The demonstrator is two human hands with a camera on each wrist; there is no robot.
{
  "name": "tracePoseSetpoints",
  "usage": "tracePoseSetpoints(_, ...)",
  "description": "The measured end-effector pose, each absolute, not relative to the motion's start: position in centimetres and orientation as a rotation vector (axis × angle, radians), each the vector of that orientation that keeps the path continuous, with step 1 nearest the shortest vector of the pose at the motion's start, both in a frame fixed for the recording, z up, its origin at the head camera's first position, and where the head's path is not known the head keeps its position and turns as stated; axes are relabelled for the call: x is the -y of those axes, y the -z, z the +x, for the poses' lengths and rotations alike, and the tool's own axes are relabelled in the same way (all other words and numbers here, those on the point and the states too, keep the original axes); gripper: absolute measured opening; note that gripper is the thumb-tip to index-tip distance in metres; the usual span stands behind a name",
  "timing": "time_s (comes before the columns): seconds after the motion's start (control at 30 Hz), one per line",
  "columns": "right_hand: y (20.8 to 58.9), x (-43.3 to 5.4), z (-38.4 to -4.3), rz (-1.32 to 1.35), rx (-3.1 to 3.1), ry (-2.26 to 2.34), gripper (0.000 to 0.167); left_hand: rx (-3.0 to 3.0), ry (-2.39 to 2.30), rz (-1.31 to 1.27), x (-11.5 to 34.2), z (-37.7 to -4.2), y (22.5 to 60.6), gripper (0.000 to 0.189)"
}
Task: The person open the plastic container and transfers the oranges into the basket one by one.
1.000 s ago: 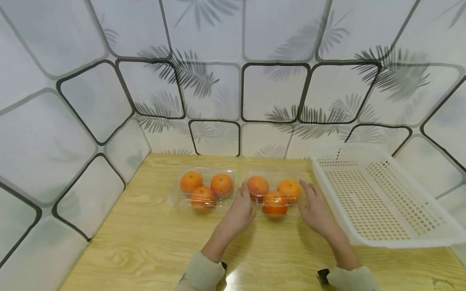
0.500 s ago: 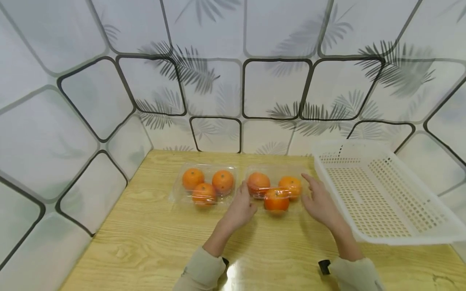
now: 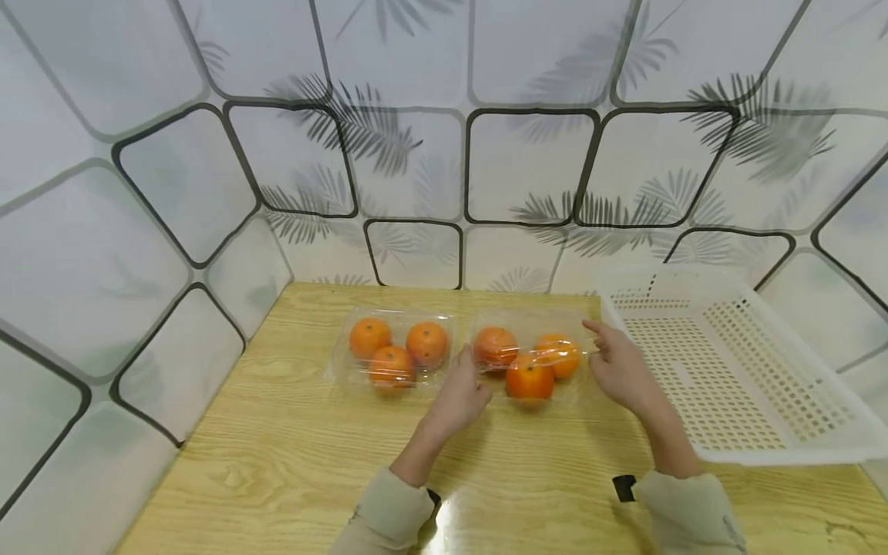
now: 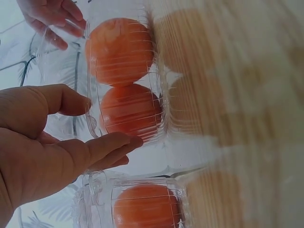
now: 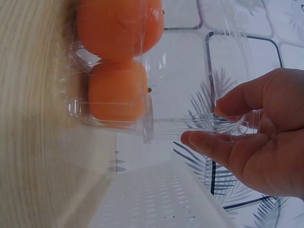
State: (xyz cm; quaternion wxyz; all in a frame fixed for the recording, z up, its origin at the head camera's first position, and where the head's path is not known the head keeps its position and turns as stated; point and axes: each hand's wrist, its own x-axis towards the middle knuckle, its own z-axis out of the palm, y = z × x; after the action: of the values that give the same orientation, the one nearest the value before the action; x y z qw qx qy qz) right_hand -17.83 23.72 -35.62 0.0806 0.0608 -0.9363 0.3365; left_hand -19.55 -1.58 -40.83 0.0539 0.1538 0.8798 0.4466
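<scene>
Two clear plastic clamshell boxes stand side by side on the wooden table, each with three oranges inside. At the right box [image 3: 572, 391], my left hand [image 3: 459, 397] holds the left side, its thumb [image 4: 78, 103] at the rim and its fingers along the outer wall. My right hand [image 3: 620, 370] pinches the edge of that box's lid [image 5: 228, 124] between thumb and fingers. In the right wrist view the lid's edge stands raised, apart from the rim of the base. Oranges [image 3: 529, 378] show through the plastic. The left box [image 3: 354, 370] sits just beyond my left hand.
A white perforated plastic basket [image 3: 752, 455] stands at the right, close to my right hand. Behind the table [image 3: 277, 462] and at its left rises a wall covering [image 3: 530, 166] patterned with leaves and rounded outlines.
My right hand has shifted right and a little up from the right box's side, its fingers now bent at the lid's edge. My left hand stays at the box's left side.
</scene>
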Motion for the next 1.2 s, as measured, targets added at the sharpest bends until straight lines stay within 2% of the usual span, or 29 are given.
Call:
tracePoseSetpoints(0.27,34.7,-24.1,-18.0,0.149,2.836,-0.942,0.053,-2.700,-1.353,0.472,1.3,-19.4,40.9,0.073)
tracePoseSetpoints(0.8,32.6,-24.2,-19.0,0.076,2.864,-1.043,0.049,-2.664,-1.269,0.470,1.3,-19.5,41.1,0.079)
tracePoseSetpoints(1.2,33.3,-23.9,-20.4,-0.140,2.635,-1.297,0.055,-2.606,-1.288,0.458,1.3,-19.5,41.2,0.082)
